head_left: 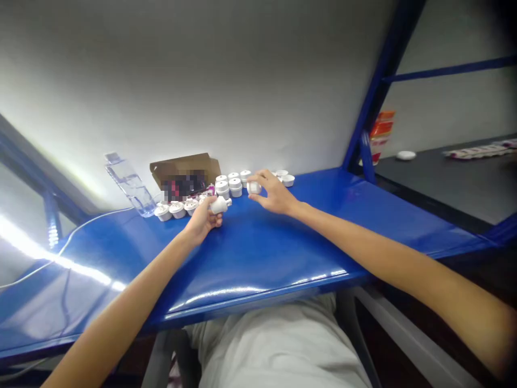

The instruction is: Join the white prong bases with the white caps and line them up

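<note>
My left hand [204,220] is closed around a white plastic piece with a narrow, knobbed end [220,205], which points to the right above the blue table. Thumb and fingers of my right hand [275,192] grip a small white round plastic cap [254,187] from its right side. Several white cups with fittings on top [176,209] stand in a row left of my left hand, partly hidden by it. Between and behind my hands are several white round capped pieces [235,187]. More shallow white cups [287,180] sit behind my right hand.
An open cardboard box [181,164] with blurred contents stands against the wall. Left of it is a tilted clear bottle [131,186]. A white cable [76,229] crosses the left of the blue table [250,253]. Blue frame posts [375,91] rise at the right.
</note>
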`<state>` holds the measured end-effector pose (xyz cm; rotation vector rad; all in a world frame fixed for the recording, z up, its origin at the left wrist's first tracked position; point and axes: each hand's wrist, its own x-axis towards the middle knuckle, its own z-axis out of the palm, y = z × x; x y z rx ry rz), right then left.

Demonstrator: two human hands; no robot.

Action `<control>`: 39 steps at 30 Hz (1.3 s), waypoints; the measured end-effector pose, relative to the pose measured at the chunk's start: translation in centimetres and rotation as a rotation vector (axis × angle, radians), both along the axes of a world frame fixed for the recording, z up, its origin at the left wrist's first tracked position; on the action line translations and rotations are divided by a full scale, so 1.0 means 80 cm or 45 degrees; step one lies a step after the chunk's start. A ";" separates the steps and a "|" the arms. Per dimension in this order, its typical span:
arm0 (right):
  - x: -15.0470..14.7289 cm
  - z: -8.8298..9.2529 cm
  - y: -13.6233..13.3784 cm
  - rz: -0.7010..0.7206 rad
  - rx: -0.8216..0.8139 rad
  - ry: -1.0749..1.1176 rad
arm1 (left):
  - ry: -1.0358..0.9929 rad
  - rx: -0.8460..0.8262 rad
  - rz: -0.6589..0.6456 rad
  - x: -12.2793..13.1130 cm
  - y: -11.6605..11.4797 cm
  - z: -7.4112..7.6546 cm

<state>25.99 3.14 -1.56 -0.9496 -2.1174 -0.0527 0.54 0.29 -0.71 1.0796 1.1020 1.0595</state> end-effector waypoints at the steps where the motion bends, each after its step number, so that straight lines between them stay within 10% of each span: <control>1: 0.007 -0.005 0.009 -0.045 -0.028 -0.022 | 0.024 -0.009 -0.004 -0.005 0.002 0.000; 8: 0.022 -0.023 0.030 -0.369 -0.276 -0.184 | 0.130 0.090 -0.099 -0.002 -0.002 -0.003; 17: -0.003 -0.026 0.022 -0.067 -0.132 -0.302 | 0.206 0.113 -0.104 0.000 -0.001 -0.004; 39: -0.003 -0.055 0.056 -0.284 -0.475 -0.345 | 0.358 0.215 -0.137 0.006 -0.007 -0.005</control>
